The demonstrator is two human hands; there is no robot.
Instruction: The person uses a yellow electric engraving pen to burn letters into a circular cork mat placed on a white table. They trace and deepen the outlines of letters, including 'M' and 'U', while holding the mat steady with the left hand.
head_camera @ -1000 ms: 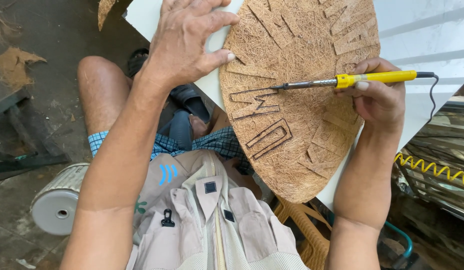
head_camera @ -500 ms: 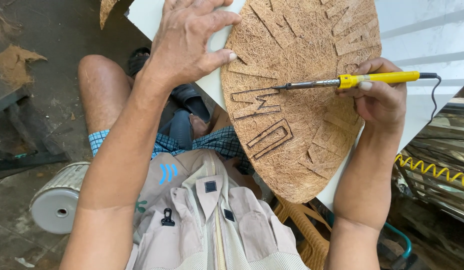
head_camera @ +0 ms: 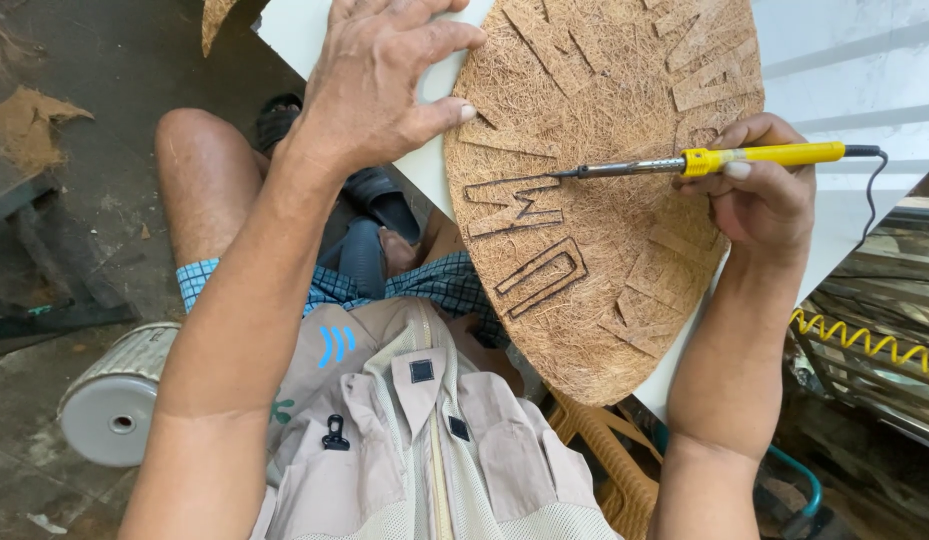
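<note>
Our right hand (head_camera: 759, 195) grips the yellow soldering iron (head_camera: 719, 158), tip on the fibre mat (head_camera: 604, 300); our left hand (head_camera: 379, 85) presses flat, fingers spread, on its far-left edge.

Bright, even daylight falls across my fibre mat (head_camera: 604, 200), every strand sharp. My left hand (head_camera: 384, 90) casts only a soft shadow on the white board (head_camera: 424, 170). The floor (head_camera: 84, 200) at left lies dimmer. Wide-lens stretch bends my forearms at the frame's lower edge; no motion blur.

A grey drum (head_camera: 112, 400) (lying sideways) beside a yellow coiled cord (head_camera: 864, 340)
</note>
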